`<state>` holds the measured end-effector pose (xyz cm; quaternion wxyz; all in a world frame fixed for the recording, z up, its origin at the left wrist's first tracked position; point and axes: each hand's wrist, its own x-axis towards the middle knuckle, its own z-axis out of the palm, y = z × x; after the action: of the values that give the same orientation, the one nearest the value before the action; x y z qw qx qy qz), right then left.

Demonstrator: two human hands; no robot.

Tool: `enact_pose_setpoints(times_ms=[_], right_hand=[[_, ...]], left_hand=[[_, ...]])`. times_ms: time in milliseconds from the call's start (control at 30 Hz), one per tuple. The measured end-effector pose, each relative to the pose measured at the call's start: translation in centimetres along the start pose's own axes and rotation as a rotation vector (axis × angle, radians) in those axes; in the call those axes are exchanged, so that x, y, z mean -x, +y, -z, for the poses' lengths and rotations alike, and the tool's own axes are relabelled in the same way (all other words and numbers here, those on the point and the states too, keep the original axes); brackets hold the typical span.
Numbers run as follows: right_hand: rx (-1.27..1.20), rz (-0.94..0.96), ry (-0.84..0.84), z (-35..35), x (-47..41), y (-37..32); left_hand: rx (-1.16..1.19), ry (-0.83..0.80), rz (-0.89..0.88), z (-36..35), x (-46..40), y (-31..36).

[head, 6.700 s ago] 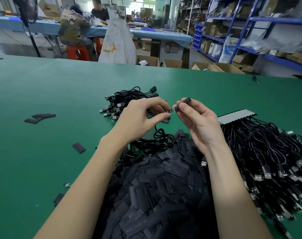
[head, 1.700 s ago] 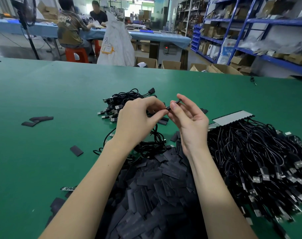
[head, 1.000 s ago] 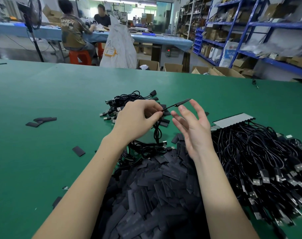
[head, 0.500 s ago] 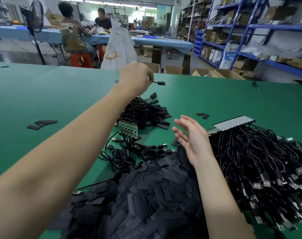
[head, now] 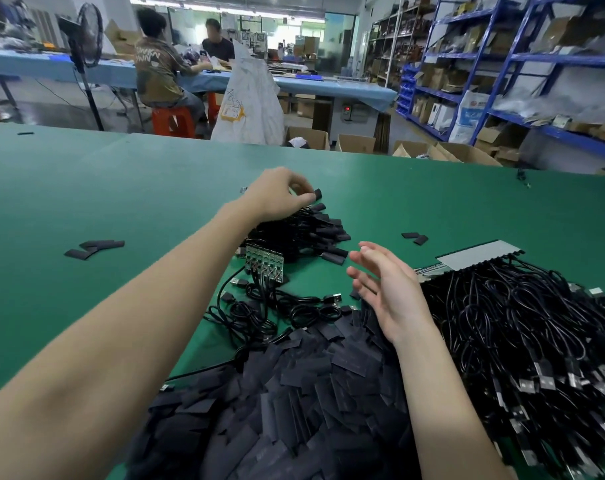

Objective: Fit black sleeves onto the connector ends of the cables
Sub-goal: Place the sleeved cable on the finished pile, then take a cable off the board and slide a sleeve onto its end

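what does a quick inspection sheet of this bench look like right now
surface: green table, in use.
job's things: loose sleeve pile nearest the camera; sleeved cable pile farther back.
clutter: stray sleeves lying apart on the left.
grippers: left hand pinches a sleeved end at the far pile; right hand open, holding nothing.
cables: unsleeved cable heap on the right.
surroundings: blue shelving, two seated people.

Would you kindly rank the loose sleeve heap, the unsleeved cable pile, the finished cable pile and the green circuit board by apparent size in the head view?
1-2. Loose sleeve heap and unsleeved cable pile: similar, both cropped, unranked.
3. Finished cable pile.
4. Green circuit board.
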<state>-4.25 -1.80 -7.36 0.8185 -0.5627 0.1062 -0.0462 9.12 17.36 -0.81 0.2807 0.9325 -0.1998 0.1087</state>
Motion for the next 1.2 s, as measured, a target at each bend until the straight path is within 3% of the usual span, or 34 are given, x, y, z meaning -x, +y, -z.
enact_pose_setpoints(times_ms=[100, 200, 300, 467, 600, 733, 967, 1200], right_hand=[[0.053, 0.013, -0.018, -0.4, 0.2, -0.1], [0.153, 0.05, -0.068, -1.6, 0.4, 0.1], [0.28, 0.121, -0.169, -3.5, 1.0, 0.7], [0.444, 0.247, -0.257, -5.6, 1.9, 1.7], [0.383, 0.179, -0.26, -5.6, 1.8, 2.1], [0.303, 0.151, -0.228, -4.7, 1.4, 1.6], [0.179, 0.098, -0.209, -3.7, 0.9, 1.1], [0.112, 0.002, -0.223, -3.2, 0.9, 1.1]], left_hand=[[0.273, -0.024, 0.003, 1.3, 4.3, 0.5], [0.39, 0.092, 0.014, 1.0, 8.8, 0.2], [0.421, 0.252, 0.06, 0.0, 11.3, 0.0], [0.357, 0.239, 0.063, -1.9, 11.8, 0.5], [0.383, 0.241, 0.078, -2.6, 11.4, 0.9], [0.565, 0.196, 0.15, -1.9, 11.2, 0.8], [0.896, -0.117, 0.198, -1.0, 11.8, 0.0], [0.929, -0.088, 0.232, -1.7, 11.9, 0.4]])
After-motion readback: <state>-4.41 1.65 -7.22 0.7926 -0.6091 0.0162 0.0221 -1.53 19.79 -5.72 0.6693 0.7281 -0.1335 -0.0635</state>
